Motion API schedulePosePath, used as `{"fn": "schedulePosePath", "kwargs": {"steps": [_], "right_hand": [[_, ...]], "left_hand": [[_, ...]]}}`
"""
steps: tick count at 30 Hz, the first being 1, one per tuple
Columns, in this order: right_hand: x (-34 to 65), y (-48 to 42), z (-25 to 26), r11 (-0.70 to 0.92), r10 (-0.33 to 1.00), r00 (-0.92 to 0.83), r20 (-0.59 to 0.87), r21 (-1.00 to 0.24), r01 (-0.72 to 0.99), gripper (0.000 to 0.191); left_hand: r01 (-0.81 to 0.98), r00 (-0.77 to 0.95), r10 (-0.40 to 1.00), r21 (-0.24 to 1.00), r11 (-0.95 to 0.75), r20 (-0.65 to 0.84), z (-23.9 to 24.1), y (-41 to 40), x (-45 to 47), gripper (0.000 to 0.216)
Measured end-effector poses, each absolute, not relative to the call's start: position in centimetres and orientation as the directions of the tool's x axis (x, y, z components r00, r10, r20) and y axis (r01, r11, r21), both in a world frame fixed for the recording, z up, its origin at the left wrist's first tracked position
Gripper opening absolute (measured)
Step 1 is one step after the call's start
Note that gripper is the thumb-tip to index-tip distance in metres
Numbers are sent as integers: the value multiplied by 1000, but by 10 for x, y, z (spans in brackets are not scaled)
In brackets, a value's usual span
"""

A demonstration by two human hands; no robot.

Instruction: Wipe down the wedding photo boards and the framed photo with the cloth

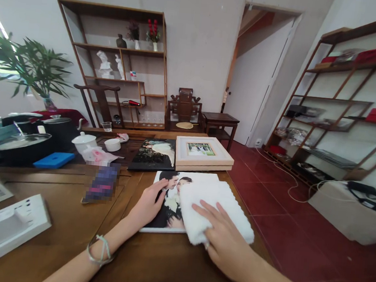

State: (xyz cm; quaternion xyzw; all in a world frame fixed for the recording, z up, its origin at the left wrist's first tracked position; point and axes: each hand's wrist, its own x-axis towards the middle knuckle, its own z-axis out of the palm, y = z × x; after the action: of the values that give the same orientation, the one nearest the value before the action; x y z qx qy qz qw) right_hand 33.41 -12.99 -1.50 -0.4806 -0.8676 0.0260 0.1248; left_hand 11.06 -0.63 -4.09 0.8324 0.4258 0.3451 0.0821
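Observation:
A wedding photo panel (169, 206) lies on the wooden table in front of me, showing a couple in dark and white clothes. My left hand (149, 203) rests on its left side with the fingers stretched out. Over the panel's right part spreads a folded white towel (234, 207), which hides that side of the picture. My right hand (223, 237) presses on the towel, two fingers reaching across the top and the others curled at its near edge.
Behind the panel lie a dark photo panel (155, 153) and a light wooden picture frame (203, 153). To the left are a blue box (54, 160), a blurred purple item (102, 183), a white power-strip-like device (13, 226), a lidded pan (21, 140) and a white teapot (84, 141).

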Motion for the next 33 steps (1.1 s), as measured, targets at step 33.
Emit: {"fn": "schedulePosePath", "kwargs": {"steps": [33], "right_hand": [[283,-43,4,516,854,-493,169,-140,845,31]], "left_hand": [[639,439,790,470,-609,427,-30,-12,112,37]]}}
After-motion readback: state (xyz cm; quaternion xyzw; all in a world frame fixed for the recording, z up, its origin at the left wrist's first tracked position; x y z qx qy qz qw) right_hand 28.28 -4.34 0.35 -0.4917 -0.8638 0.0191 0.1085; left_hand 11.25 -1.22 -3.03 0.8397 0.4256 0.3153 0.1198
